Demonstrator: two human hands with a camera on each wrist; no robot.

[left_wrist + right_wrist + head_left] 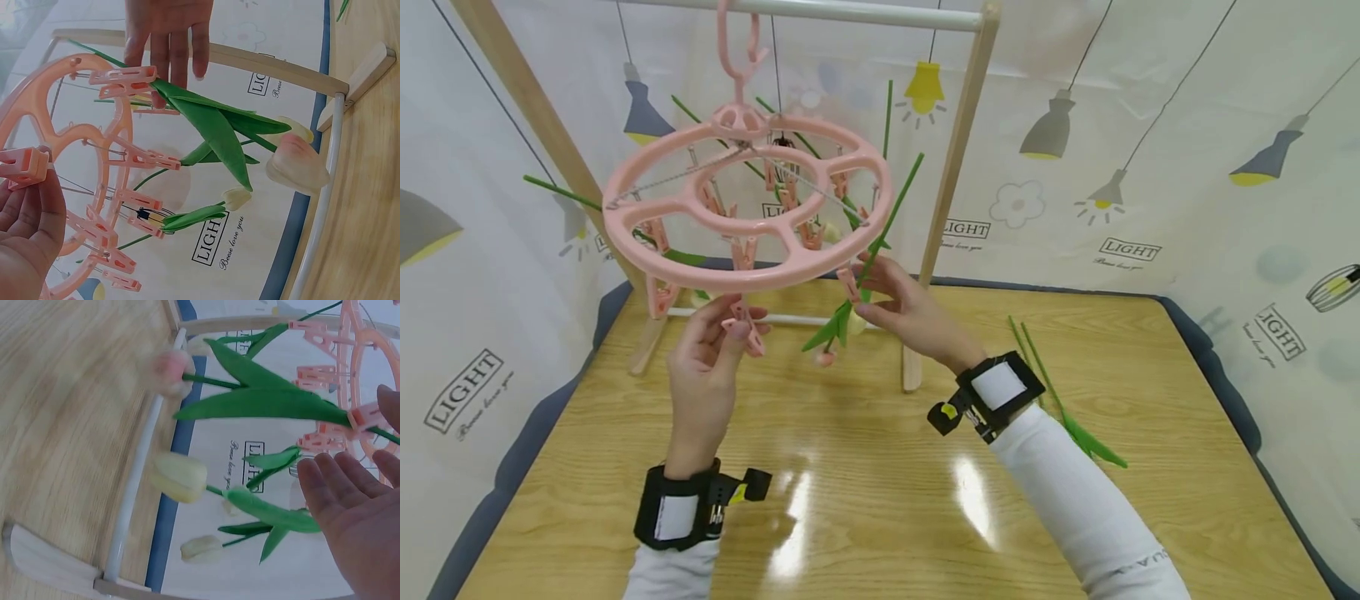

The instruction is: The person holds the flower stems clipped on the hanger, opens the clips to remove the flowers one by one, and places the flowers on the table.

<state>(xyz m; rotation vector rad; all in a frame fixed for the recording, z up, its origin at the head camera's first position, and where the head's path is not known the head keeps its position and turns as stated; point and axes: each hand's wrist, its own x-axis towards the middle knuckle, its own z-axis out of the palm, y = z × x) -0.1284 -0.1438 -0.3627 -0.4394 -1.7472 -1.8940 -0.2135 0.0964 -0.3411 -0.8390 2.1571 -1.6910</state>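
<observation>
A round pink clip hanger [805, 271] hangs by its hook, with artificial tulips dangling head down from its clothespins. My left hand [703, 367] pinches an unoccupied pink clothespin [747, 327] between thumb and fingers at the near side of the ring. At the right of the ring, my right hand [921, 321] is beside another clothespin [848, 283], thumb close to it and fingers extended. That clothespin grips the stem of a pink-and-white tulip [297, 164] with long green leaves [262, 403]. Behind it hang a cream tulip [181, 477] and a small white tulip [201, 549].
The hanger's hook sits on the white rail [850, 10] of a wooden-legged stand [958, 150]. A lower white bar [790, 319] joins its legs. Green stems with leaves [1086, 442] lie on the wood table [865, 500], partly behind my right forearm. Lamp-printed cloth surrounds the table.
</observation>
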